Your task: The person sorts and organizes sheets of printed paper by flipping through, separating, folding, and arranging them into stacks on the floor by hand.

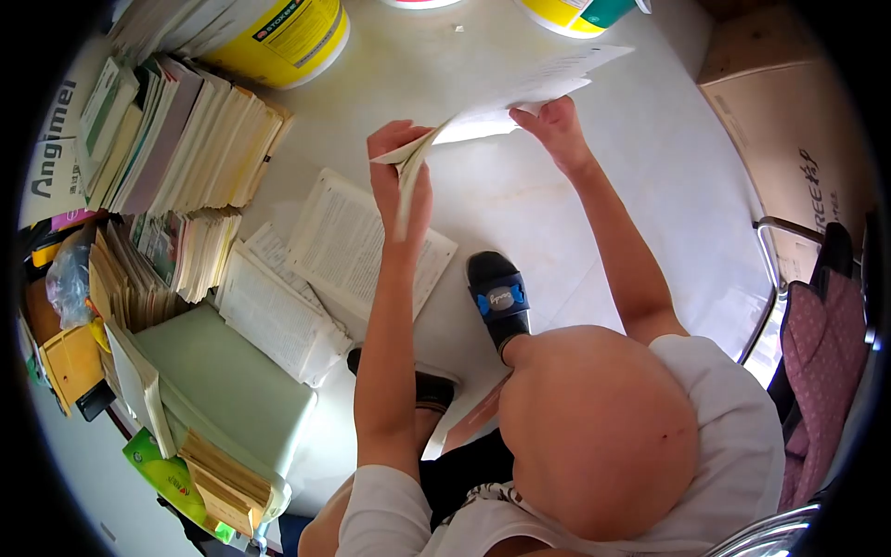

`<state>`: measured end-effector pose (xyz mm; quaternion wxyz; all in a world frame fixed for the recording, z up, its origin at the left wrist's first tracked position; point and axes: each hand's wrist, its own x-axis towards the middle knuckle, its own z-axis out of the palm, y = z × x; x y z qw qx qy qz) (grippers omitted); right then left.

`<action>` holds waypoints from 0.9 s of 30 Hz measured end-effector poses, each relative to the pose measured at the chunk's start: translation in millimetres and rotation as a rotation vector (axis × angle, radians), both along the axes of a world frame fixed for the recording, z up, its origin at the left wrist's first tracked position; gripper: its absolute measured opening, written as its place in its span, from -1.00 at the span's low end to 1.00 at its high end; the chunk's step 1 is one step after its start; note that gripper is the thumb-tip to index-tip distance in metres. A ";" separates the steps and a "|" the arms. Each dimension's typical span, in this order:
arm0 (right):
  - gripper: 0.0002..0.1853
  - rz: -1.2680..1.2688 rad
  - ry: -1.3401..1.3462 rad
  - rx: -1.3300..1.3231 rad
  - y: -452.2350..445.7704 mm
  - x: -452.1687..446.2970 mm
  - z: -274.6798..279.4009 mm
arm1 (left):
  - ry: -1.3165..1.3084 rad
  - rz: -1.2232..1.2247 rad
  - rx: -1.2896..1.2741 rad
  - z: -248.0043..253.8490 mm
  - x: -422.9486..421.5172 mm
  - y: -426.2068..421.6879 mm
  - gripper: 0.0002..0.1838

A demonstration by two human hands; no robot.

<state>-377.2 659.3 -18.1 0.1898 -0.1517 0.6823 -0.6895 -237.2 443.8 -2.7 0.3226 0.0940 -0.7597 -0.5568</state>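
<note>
I hold a sheaf of printed papers (534,85) up in front of me, its pages spread open and seen at a slant. My left hand (385,190) is closed around the thicker, curled side of the sheaf. At the other side, my right hand (561,136) pinches the lower edge of the page between thumb and fingers; part of its fingers is behind the paper. Below my left forearm, an open booklet (339,241) lies on the floor. More loose printed sheets (278,311) lie beside it.
Tall piles of books and papers (176,139) line the left side. A pale green container (232,371) stands below them. Yellow buckets (292,46) are at the back, and a cardboard box (789,139) is at the right. My slippered foot (497,288) rests on the floor.
</note>
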 end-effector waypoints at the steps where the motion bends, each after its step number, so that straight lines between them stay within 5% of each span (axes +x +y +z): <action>1: -0.56 0.004 0.001 -0.003 -1.1 -0.6 -2.2 | -0.042 -0.028 0.073 12.9 0.3 -0.6 -0.56; 4: -0.55 0.008 0.144 0.101 -6.1 2.0 -1.8 | -0.088 -0.037 0.087 19.2 1.9 -4.3 -0.35; 6: -0.50 -0.005 0.139 -0.120 -17.9 12.2 15.4 | -0.142 -0.029 0.424 21.9 1.7 -4.2 -0.27; 11: -0.44 0.010 0.100 -0.091 -15.3 16.0 5.1 | -0.176 -0.044 0.376 5.9 -2.9 -12.9 -0.16; 15: -0.46 -0.059 -0.140 -0.149 -15.5 19.9 -38.2 | -0.132 -0.056 0.396 -23.8 -12.1 -20.4 -0.39; 20: -0.52 -0.139 -0.131 0.031 -25.1 35.5 -42.7 | -0.087 -0.093 0.486 -31.7 -8.2 -19.5 -0.61; 22: -0.51 0.200 0.092 0.121 -18.8 26.8 -36.7 | -0.083 -0.089 0.421 -31.3 -3.7 -19.0 -0.67; 24: -0.62 0.151 0.106 0.096 -24.7 38.5 -18.0 | -0.031 -0.046 0.422 -27.8 2.4 -20.3 -0.69; 26: -0.69 -0.209 -0.069 -0.045 -31.2 48.7 -5.3 | 0.025 -0.001 0.420 -19.4 7.9 -21.4 -0.71; 27: -0.68 -0.107 -0.077 -0.151 -25.0 44.2 -7.0 | 0.049 0.050 0.431 -15.1 10.3 -20.6 -0.71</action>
